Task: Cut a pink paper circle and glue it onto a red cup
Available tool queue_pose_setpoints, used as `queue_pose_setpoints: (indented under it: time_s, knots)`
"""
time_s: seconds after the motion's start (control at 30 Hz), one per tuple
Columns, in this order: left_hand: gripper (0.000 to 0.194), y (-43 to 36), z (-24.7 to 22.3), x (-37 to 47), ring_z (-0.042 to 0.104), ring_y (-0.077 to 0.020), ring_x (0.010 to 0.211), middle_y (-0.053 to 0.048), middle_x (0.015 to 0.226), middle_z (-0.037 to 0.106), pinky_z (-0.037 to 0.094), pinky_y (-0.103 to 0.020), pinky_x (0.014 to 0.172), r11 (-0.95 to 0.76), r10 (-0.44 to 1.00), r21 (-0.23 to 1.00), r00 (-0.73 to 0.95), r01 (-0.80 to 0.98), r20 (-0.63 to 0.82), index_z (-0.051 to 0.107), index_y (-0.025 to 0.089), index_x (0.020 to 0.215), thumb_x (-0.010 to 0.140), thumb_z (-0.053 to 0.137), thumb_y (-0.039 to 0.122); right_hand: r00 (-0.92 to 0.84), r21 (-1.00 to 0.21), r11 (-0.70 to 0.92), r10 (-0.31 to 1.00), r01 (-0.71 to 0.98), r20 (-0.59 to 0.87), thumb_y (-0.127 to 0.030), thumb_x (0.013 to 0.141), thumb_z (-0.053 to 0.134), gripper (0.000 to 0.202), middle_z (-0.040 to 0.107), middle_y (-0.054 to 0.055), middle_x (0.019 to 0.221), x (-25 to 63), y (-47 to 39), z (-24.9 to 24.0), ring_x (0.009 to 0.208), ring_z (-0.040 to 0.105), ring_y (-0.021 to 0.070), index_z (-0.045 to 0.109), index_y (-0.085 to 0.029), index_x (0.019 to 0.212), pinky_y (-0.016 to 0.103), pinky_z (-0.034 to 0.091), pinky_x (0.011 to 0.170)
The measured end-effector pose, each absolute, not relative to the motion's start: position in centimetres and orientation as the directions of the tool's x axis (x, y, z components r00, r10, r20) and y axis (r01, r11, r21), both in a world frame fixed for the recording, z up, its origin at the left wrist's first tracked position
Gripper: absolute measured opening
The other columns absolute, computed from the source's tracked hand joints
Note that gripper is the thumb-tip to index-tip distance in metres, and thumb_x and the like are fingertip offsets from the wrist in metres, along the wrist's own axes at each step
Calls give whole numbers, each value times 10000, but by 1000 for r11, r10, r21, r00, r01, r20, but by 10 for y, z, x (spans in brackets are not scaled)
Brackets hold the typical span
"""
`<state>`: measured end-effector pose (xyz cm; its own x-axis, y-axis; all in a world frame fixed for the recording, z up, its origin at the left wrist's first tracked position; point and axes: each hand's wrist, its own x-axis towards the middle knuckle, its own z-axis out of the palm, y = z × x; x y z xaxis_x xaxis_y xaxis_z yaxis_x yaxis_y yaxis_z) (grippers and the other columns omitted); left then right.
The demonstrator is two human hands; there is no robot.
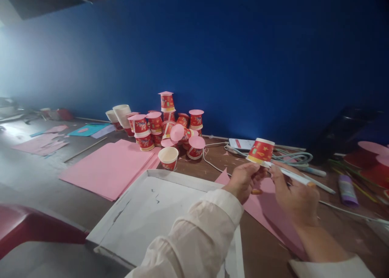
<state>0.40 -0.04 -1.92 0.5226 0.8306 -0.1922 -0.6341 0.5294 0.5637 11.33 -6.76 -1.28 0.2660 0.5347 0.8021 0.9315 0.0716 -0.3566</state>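
My left hand (246, 180) is closed on the lower edge of a red paper cup (261, 150), which is held upside down above the table. My right hand (293, 193) grips a white pen-like tool (288, 173), its tip close to the cup's rim. Beneath both hands lies a pink sheet (270, 213). Orange finger loops, perhaps of scissors (257, 191), show just below my left hand. To the left stand several stacked red cups (144, 142), many with pink paper discs on them.
A white box lid (146, 217) lies in front of me, with pink sheets (109, 166) to its left. An upright cup (168, 158) stands behind it. Coiled cables (293, 157) and a purple glue stick (348, 191) are on the right. A blue partition (212, 59) rises behind.
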Motion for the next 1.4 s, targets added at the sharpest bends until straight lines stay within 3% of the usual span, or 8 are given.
queue_pose_setpoints:
  time_s: [0.2,0.37,0.6,0.87,1.2,1.4]
  knots:
    - [141,0,-22,5,670,-135,691,-69,794,737,544,-270,806,521,831,565,531,-640,-165,752,105,841,781,846,192,326,-403,14,561,915,761,-606,1043,456,548,842,130,907,114,-68,-13,919,802,318,822,-200,1086,406,582,824]
    - [73,-3,-14,3,671,-124,662,-76,761,724,534,-260,830,524,836,555,514,-646,-192,746,89,804,831,790,141,324,-401,13,567,916,757,-616,1037,458,551,836,130,877,115,-67,-14,919,800,330,823,-205,1062,411,577,825]
    - [129,-1,-17,3,668,-126,684,-62,770,727,544,-264,828,520,834,561,526,-644,-169,750,100,833,808,848,179,316,-395,25,554,918,770,-628,1034,458,556,839,119,893,115,-64,-15,888,793,291,823,-209,1010,371,572,815]
    - [99,1,-20,3,665,-121,705,-63,797,727,549,-243,779,526,826,566,540,-635,-163,741,103,832,825,812,171,278,-346,24,546,938,791,-652,1038,434,609,832,133,852,115,-64,-13,819,784,292,831,-200,943,378,562,782]
    - [67,1,-21,4,666,-125,694,-75,790,731,561,-244,793,516,833,572,528,-637,-165,750,100,832,877,701,110,307,-337,-47,547,940,779,-630,1030,452,596,817,138,784,120,-63,-20,804,779,322,843,-181,1018,389,548,726]
    - [64,-1,-14,2,680,-135,701,-81,809,740,566,-264,798,551,814,589,536,-592,-223,748,104,845,888,703,118,301,-311,-74,537,947,788,-634,1038,419,629,834,151,841,120,-64,-18,785,783,324,848,-174,1026,392,555,728]
